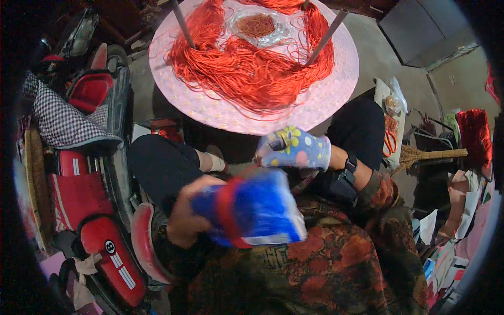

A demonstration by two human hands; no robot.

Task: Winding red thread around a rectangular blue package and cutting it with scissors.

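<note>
Left hand: yours, bare, closed round the left end of the blue packet.
Right hand: yours, in a spotted glove, fingers curled in; can't tell how tight or whether it pinches a strand.
Packet: over your lap, tilted, blurred, near side of the counter.
Red band: wraps the packet's middle; probably wound cord, too blurred to be sure.
Cord heap: red, loose, on the counter, around metal posts.
Winding tips: looks like winding; grip the packet's end, fingers clear of the band. Feed with even, light tension; lay turns side by side.
Watch: loose strands could snag on posts or tangle; draw slack free first. Squeezing hard may crumple the packet.
</note>
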